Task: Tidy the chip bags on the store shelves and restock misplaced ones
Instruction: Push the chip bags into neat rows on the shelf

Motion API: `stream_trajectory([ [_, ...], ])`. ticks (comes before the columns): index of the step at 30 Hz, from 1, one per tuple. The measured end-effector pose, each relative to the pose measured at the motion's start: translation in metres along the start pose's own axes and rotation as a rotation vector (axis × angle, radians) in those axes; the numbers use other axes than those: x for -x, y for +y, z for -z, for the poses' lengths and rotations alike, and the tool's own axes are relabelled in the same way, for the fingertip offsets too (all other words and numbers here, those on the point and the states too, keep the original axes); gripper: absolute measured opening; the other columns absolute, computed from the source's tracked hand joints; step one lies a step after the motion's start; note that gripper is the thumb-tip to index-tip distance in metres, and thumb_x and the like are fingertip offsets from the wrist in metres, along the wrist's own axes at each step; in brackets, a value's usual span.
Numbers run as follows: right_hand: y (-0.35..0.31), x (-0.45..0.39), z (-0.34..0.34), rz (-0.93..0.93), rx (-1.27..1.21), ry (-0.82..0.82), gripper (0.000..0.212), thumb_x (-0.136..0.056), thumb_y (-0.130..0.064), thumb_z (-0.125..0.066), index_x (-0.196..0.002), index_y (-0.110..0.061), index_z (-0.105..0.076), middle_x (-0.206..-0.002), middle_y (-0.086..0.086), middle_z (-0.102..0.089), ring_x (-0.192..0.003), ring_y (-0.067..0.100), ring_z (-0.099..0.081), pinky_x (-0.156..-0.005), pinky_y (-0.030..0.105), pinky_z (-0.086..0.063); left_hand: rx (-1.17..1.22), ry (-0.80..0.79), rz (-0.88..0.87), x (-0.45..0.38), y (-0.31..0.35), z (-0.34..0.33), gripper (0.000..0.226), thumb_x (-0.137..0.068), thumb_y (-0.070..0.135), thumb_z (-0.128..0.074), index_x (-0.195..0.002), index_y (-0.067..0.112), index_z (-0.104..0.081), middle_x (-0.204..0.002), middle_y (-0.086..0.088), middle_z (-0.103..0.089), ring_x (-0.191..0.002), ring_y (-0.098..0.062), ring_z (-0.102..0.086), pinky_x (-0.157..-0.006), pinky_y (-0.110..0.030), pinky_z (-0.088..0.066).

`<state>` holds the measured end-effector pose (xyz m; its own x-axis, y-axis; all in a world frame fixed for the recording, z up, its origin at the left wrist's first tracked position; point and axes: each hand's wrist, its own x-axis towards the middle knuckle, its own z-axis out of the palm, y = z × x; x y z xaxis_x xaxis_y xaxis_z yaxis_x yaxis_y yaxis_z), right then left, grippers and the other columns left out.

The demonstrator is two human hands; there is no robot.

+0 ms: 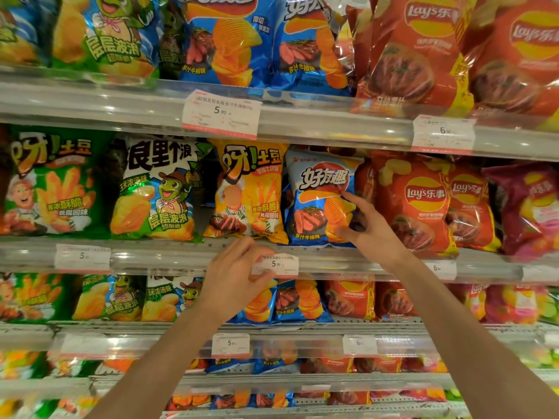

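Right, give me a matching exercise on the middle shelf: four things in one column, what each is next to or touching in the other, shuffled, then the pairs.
Things:
1. right hand
2. left hand
3. yellow chip bag
4. red Lay's bag

Places:
A. stands just left of the blue chip bag
B. fingers spread on the blue chip bag's right edge
C. stands just right of the blue chip bag
D. at the shelf rail, fingers on the 5.90 price tag

Pairs: 1-B, 2-D, 3-A, 4-C
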<state>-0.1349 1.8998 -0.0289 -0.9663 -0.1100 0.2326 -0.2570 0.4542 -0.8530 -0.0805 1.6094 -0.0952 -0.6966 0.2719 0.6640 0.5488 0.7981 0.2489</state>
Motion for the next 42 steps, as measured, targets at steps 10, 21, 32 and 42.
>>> stream_trajectory([
  [10, -0.001, 0.04, -0.018, 0.194, 0.283, 0.186, 0.065, -0.094, -0.023, -0.068, -0.151, -0.023, -0.036, -0.149, 0.003, -0.04, -0.135, 0.014, -0.042, -0.107, 0.035, -0.044, 0.024, 0.024, 0.085, 0.006, 0.009, -0.007, 0.036, -0.08, 0.029, -0.08, -0.113, 0.021, -0.067, -0.102, 0.004, -0.056, -0.095, -0.018, -0.057, -0.076, -0.034, -0.053],
  [21, 0.036, 0.084, -0.048, 0.299, 0.68, 0.292, 0.063, -0.1, -0.047, -0.04, -0.153, -0.014, -0.038, -0.162, 0.015, -0.029, -0.152, 0.032, -0.021, -0.123, 0.054, -0.014, 0.075, 0.017, 0.188, 0.029, 0.031, -0.01, 0.047, -0.094, 0.042, -0.052, -0.134, 0.018, -0.059, -0.12, -0.001, -0.053, -0.113, -0.021, -0.052, -0.093, -0.041, -0.049],
  [32, 0.022, 0.147, -0.114, 0.156, 0.47, 0.345, 0.052, -0.1, -0.044, -0.049, -0.148, -0.022, -0.045, -0.156, 0.0, -0.038, -0.145, 0.021, -0.036, -0.113, 0.039, -0.04, 0.35, -0.002, 0.276, 0.063, 0.006, 0.02, 0.044, -0.095, 0.042, -0.057, -0.138, 0.037, -0.049, -0.128, 0.016, -0.044, -0.104, 0.0, -0.056, -0.088, -0.015, -0.047],
  [42, -0.028, 0.151, -0.144, -0.015, 0.433, 0.415, 0.058, -0.09, -0.06, -0.042, -0.137, -0.029, -0.053, -0.125, -0.005, -0.062, -0.102, 0.015, -0.066, -0.08, 0.041, -0.059, 0.255, -0.04, 0.24, 0.059, -0.06, 0.084, 0.049, -0.092, 0.053, -0.049, -0.136, 0.033, -0.05, -0.113, 0.015, -0.052, -0.083, 0.001, -0.061, -0.068, -0.036, -0.058],
])
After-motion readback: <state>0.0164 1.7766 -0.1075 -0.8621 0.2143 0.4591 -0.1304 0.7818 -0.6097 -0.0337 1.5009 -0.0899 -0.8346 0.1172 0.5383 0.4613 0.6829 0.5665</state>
